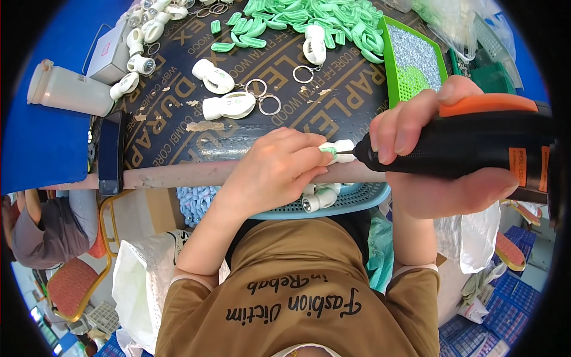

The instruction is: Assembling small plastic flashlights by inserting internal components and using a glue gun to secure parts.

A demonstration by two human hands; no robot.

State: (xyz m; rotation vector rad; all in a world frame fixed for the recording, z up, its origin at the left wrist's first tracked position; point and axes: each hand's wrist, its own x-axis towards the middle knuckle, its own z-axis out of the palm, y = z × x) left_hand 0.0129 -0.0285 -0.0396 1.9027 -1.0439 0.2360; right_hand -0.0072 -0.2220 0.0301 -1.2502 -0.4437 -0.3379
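Observation:
At the table's near edge my left hand (270, 169) pinches a small white flashlight (343, 146) with a green plastic piece on it. My right hand (410, 128) is wrapped around a black electric screwdriver (476, 140) with an orange lever on top. The driver lies nearly level, its thin bit pointing left at the flashlight; whether it sits in a screw is too small to tell. Past my hands lie white keyring flashlights (229, 105), one (314, 46) close to a heap of green plastic covers (333, 15).
A bright green tray (389, 65) of small silvery screws stands at the back right. More white flashlights (135, 41), a translucent jar (71, 89) and a white box (110, 53) are at the left. Under the table edge, a blue basket (351, 205) holds flashlights. A person (50, 226) sits at left.

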